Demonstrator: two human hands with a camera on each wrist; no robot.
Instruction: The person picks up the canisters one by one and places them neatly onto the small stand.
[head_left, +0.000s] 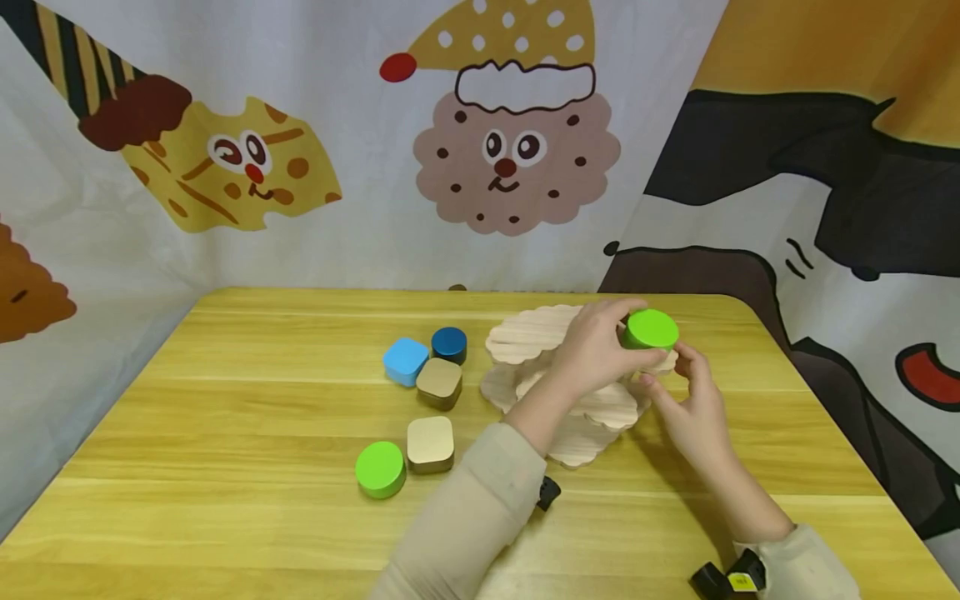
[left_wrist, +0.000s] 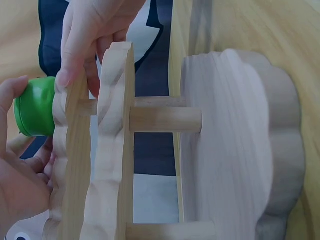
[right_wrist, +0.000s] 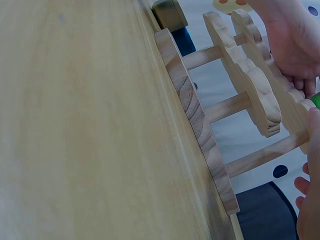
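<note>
L hand [head_left: 588,354] pinched the green cylinder [head_left: 651,329], closed to its width, on the top tier [left_wrist: 76,160] of the wooden stand [head_left: 609,405], far R; R hand [head_left: 693,417] gripped tier's edge. Slow release, cyl. level, tier braced, was prob. best!

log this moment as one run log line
left hand: pinches green round piece against top tier | right hand: grips wooden stand at top tier | table: other pieces beside stand
</note>
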